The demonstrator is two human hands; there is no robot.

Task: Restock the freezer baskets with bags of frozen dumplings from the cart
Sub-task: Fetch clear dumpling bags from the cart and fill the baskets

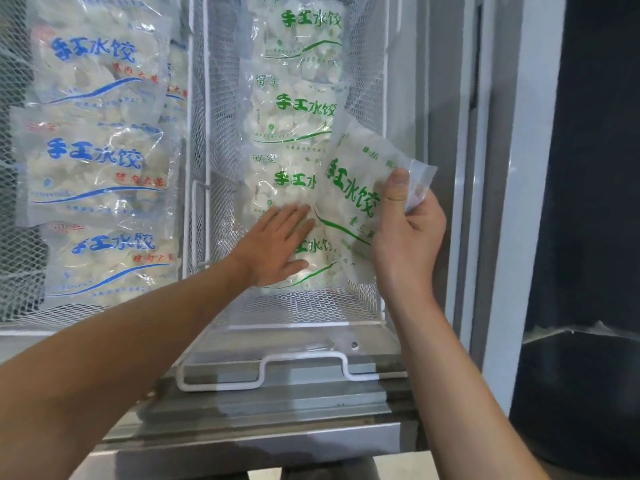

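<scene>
White mesh baskets fill the freezer, seen from above. At the right side of the right basket, the right hand holds 1 green bag of dumplings. The thumb is on the front of the bag near its top corner and the fingers are curled behind it. The bag stands tilted, with its low end between the basket's right wall and the row of bags. The left hand lies flat, fingers straight, on the nearest bag of this green row, and it seems to press the row to the left.

I count 4 green bags already lying in the row, from far to near, so this basket looks mostly filled. The held bag is not yet released. I judge that room is left mainly along the right wall and at the near end, where bare mesh shows.

The left basket has 3 blue bags in front and more behind. The cart is not in view, so I cannot tell how many bags are left.
</scene>
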